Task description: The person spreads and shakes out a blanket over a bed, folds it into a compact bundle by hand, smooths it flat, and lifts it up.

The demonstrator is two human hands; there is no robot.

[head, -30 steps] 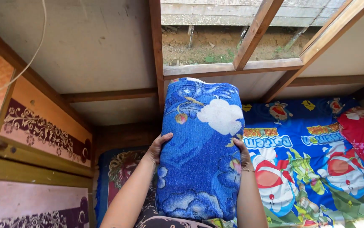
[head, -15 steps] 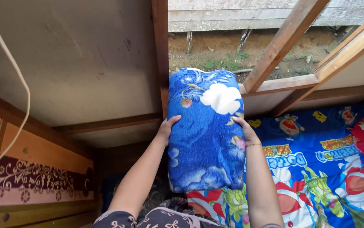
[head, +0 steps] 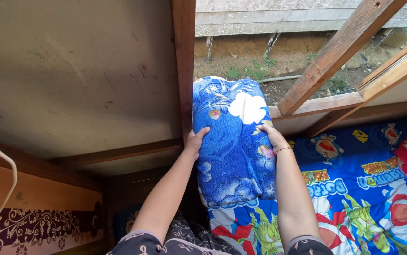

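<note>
Blue pillow (head: 234,141) held upright against the window frame (head: 184,71), above the bed (head: 355,189).
The left hand (head: 196,141) is curled on the pillow's left edge and the right hand (head: 272,134) on its right edge, both gripping; an even two-sided squeeze should keep it from sagging. The pillow is plump, bright blue, flower-printed, with a white patch near its top.

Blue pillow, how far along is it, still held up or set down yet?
Done: the cartoon sheet lies spread on the bed. In hand: the blue pillow is gripped between the left hand and right hand, raised by the open window. Left: setting it down.
</note>
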